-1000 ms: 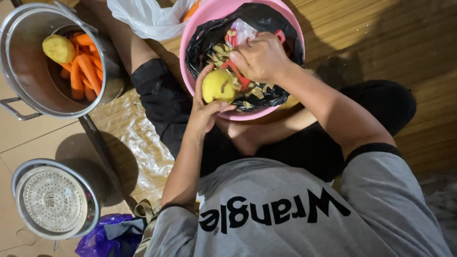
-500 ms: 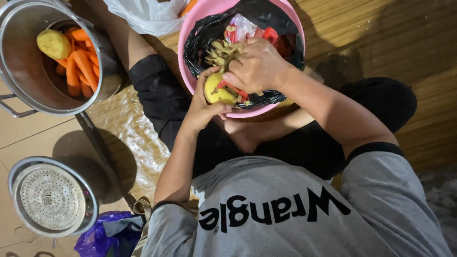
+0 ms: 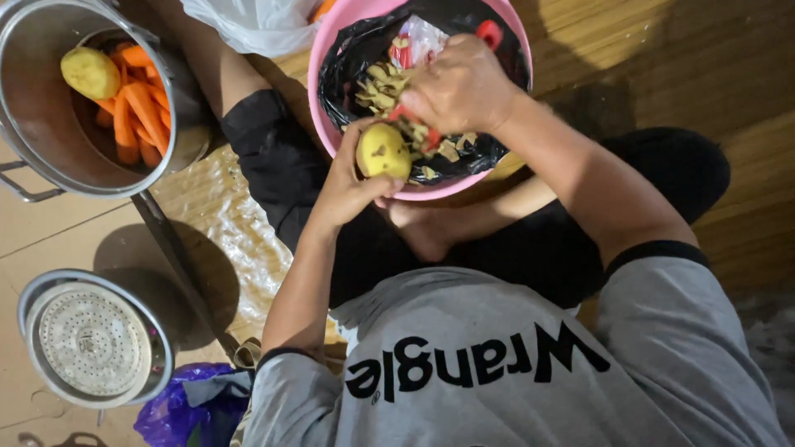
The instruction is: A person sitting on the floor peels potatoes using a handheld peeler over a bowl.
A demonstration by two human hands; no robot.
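My left hand (image 3: 348, 189) grips a yellow, partly peeled potato (image 3: 383, 151) over the near rim of a pink basin (image 3: 318, 79). My right hand (image 3: 460, 88) is closed around a red peeler (image 3: 491, 33), whose head rests against the potato's far side. The basin is lined with a black plastic bag (image 3: 346, 60) that holds a heap of potato peelings (image 3: 383, 83). Both hands work above my crossed legs in black trousers.
At the upper left, a steel pot (image 3: 33, 108) holds carrot pieces (image 3: 137, 116) and a peeled potato (image 3: 89, 72). A second steel pot with a perforated steamer insert (image 3: 87, 339) stands at the lower left, beside a purple bag (image 3: 178, 406). A white plastic bag (image 3: 248, 25) lies at the top.
My right hand dropped onto the potato with the peeler, then drew back towards the basin. My left hand kept hold of the potato and turned it slightly.
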